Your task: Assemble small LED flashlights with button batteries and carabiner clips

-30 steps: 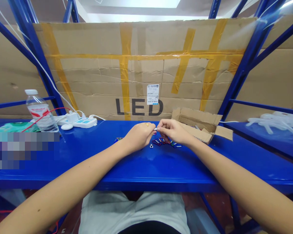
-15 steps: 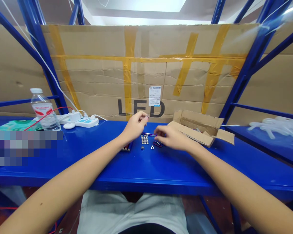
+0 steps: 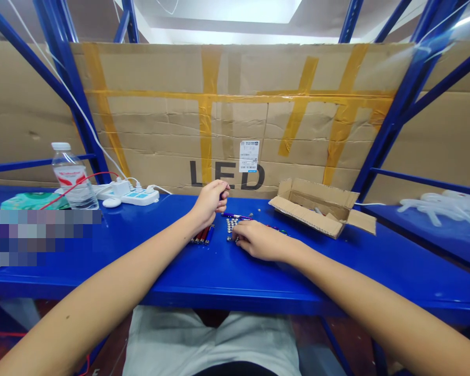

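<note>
My left hand is held above the blue table, its fingers closed. A small dark piece shows between its fingers, too hidden to name. Below that hand lie several short red and blue metal tubes side by side. My right hand rests low over the table, fingertips bent together at a tiny silver piece, mostly covered by the fingers. Just beyond the fingertips, small round silver pieces like button cells stand in rows. Behind them lies a slim purple tube. Coloured items behind the right hand are partly hidden.
An open cardboard box stands at the right. On the left are a water bottle, a white power strip with plugs and cables, and a green packet. A large cardboard sheet closes off the back.
My right hand has moved left and nearer to me, over the spot where a small silver clip lay. My left hand has shifted slightly left and turned, fingers still closed.
</note>
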Motion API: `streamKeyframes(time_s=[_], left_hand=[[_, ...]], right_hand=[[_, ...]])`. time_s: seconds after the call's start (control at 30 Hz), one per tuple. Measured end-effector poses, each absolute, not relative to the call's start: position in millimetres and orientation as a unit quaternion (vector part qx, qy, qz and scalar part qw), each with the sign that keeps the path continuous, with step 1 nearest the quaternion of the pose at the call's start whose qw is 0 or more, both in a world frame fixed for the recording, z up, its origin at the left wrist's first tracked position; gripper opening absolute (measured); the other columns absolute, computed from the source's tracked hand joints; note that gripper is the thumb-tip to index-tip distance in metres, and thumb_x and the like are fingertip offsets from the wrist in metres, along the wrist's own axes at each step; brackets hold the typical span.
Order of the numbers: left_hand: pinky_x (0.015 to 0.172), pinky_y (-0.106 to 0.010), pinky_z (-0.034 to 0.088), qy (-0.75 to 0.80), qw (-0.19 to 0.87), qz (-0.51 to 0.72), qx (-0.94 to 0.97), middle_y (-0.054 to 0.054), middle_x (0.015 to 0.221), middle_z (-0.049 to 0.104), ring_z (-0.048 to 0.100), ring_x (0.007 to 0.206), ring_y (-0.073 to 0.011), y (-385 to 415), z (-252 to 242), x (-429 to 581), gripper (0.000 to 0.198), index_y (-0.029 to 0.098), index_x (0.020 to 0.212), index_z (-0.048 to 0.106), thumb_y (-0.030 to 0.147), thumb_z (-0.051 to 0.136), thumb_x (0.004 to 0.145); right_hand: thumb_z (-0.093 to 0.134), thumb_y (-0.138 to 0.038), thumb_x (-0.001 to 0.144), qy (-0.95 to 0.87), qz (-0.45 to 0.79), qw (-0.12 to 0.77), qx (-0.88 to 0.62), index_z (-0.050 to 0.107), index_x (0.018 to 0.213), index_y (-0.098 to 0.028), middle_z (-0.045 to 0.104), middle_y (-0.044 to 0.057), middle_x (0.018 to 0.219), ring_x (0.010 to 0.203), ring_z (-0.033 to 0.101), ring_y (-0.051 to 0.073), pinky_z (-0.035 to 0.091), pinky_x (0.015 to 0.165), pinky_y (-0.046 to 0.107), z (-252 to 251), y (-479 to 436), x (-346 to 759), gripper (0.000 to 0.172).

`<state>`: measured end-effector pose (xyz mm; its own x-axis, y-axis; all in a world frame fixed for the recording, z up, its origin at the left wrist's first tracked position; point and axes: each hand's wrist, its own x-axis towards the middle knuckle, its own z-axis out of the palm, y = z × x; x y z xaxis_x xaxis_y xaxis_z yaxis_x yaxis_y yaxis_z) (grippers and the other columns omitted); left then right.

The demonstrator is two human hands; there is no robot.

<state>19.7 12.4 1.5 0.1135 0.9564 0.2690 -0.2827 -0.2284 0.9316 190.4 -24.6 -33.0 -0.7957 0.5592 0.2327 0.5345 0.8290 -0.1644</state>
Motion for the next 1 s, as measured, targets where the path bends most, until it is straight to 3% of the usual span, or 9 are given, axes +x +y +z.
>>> streamKeyframes(time_s=[0.33,0.47,0.63,0.73,0.87,1.0], left_hand=[[0.038,-0.014,0.017,0.315,0.528,0.590,0.523,0.005,0.057,0.043,0.030,0.038,-0.0028,16.8,-0.2,17.1,0.010,0.016,0.078,0.053,0.022,0.052,0.086],[0.038,-0.015,0.018,0.323,0.527,0.590,0.520,0.005,0.057,0.044,0.031,0.038,-0.0030,17.1,0.2,16.4,0.009,0.016,0.078,0.054,0.021,0.053,0.086],[0.037,-0.017,0.020,0.330,0.537,0.591,0.504,0.004,0.058,0.044,0.033,0.038,-0.0038,19.1,2.2,13.4,0.007,0.016,0.079,0.053,0.019,0.052,0.085],[0.037,-0.018,0.020,0.331,0.553,0.586,0.490,0.004,0.058,0.044,0.034,0.038,-0.0040,20.9,3.3,11.3,0.007,0.016,0.079,0.054,0.018,0.051,0.085],[0.037,-0.018,0.019,0.345,0.558,0.579,0.484,0.003,0.058,0.045,0.033,0.038,-0.0035,23.1,3.8,8.5,0.009,0.015,0.078,0.054,0.015,0.050,0.086],[0.037,-0.018,0.020,0.340,0.564,0.576,0.485,0.003,0.058,0.046,0.034,0.038,-0.0036,24.3,3.3,7.5,0.012,0.014,0.077,0.053,0.015,0.048,0.088]], right_hand=[[0.053,-0.009,0.086,-0.946,0.057,0.135,-0.291,0.060,0.092,-0.016,0.066,0.009,0.097,0.087,0.058,0.020,0.044,0.081,0.031,-33.2,-26.6,192.2,0.011],[0.057,-0.010,0.083,-0.936,0.097,0.139,-0.308,0.057,0.086,-0.016,0.065,0.007,0.090,0.081,0.057,0.018,0.043,0.074,0.030,-30.3,-27.8,194.5,0.007],[0.057,-0.017,0.083,-0.890,0.171,0.233,-0.352,0.056,0.086,-0.018,0.061,0.001,0.075,0.069,0.055,0.014,0.042,0.064,0.026,-15.6,-7.3,215.7,0.003],[0.057,-0.019,0.082,-0.855,0.139,0.269,-0.421,0.058,0.084,-0.017,0.063,0.002,0.076,0.069,0.056,0.015,0.043,0.064,0.026,-8.6,17.5,231.2,0.004],[0.057,-0.015,0.078,-0.838,0.054,0.216,-0.499,0.063,0.084,-0.016,0.069,0.007,0.087,0.075,0.060,0.017,0.044,0.067,0.028,-6.9,44.8,232.2,0.008],[0.055,-0.012,0.078,-0.820,-0.026,0.089,-0.566,0.068,0.091,-0.017,0.071,0.012,0.098,0.083,0.064,0.022,0.044,0.067,0.030,-5.1,56.6,217.8,0.018]])
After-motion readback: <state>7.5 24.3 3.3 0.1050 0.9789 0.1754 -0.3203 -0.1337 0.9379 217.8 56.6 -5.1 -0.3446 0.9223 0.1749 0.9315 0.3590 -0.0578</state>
